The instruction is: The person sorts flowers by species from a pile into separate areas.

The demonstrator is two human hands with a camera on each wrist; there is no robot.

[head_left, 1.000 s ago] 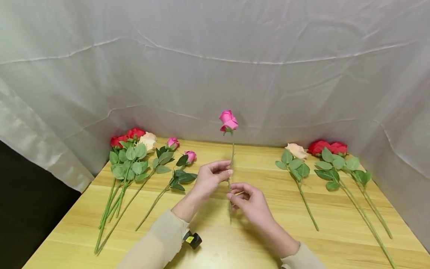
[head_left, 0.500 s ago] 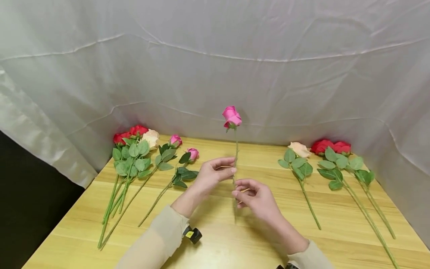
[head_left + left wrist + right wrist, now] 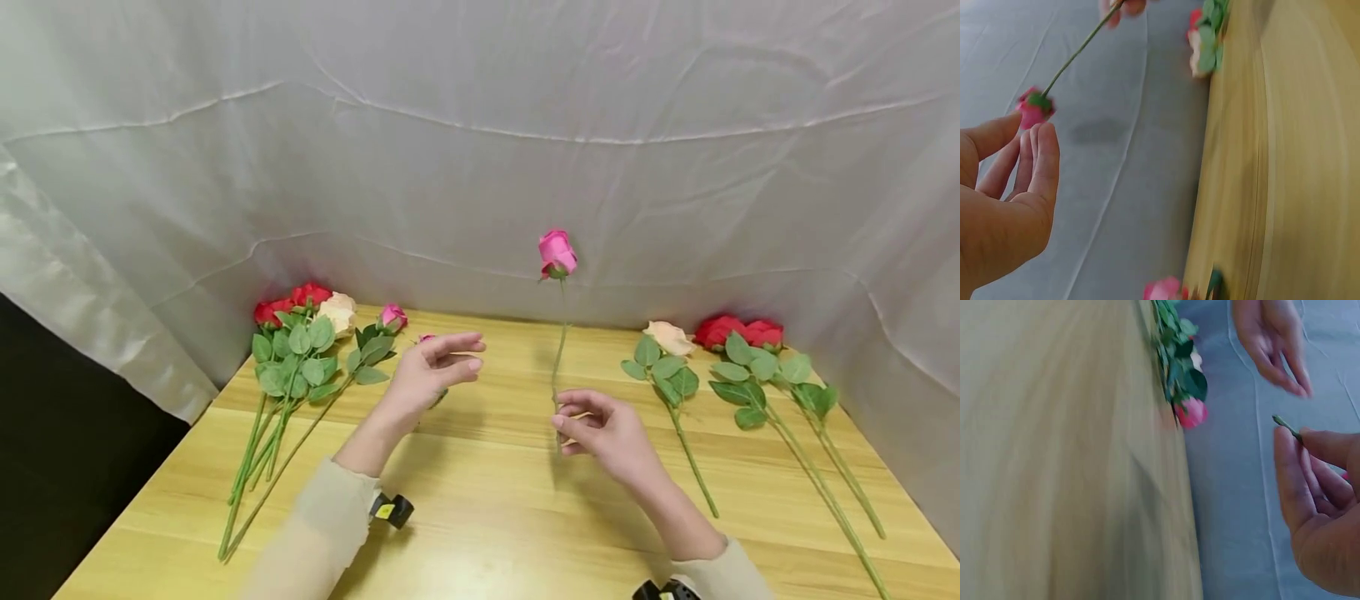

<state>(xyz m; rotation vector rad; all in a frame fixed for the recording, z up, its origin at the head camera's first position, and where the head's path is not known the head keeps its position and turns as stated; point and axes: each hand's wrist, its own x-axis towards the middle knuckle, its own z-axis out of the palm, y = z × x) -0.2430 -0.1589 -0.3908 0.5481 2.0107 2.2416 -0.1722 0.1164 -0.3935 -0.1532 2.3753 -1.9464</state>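
Note:
Upright above the table, a pink rose [image 3: 557,253] without leaves on its thin green stem is pinched low down by my right hand [image 3: 607,433], between thumb and fingers. In the right wrist view the cut end of the stem [image 3: 1286,425] pokes out past the fingertips. My left hand [image 3: 427,379] is off to the left of the rose, fingers extended and holding nothing. It partly covers another pink rose [image 3: 426,337] lying on the table behind it. In the left wrist view the left fingers [image 3: 1046,156] overlap the held bloom.
On the left of the wooden table [image 3: 480,517] lie red roses [image 3: 311,293], a cream rose [image 3: 339,312] and a pink rose [image 3: 392,317]. Another cream rose [image 3: 669,337] and red roses [image 3: 722,330] lie on the right. A grey curtain [image 3: 480,183] hangs behind the table.
My left hand has let go of the stem and moved left, over a lying pink rose. My right hand has carried the upright pink rose to the right.

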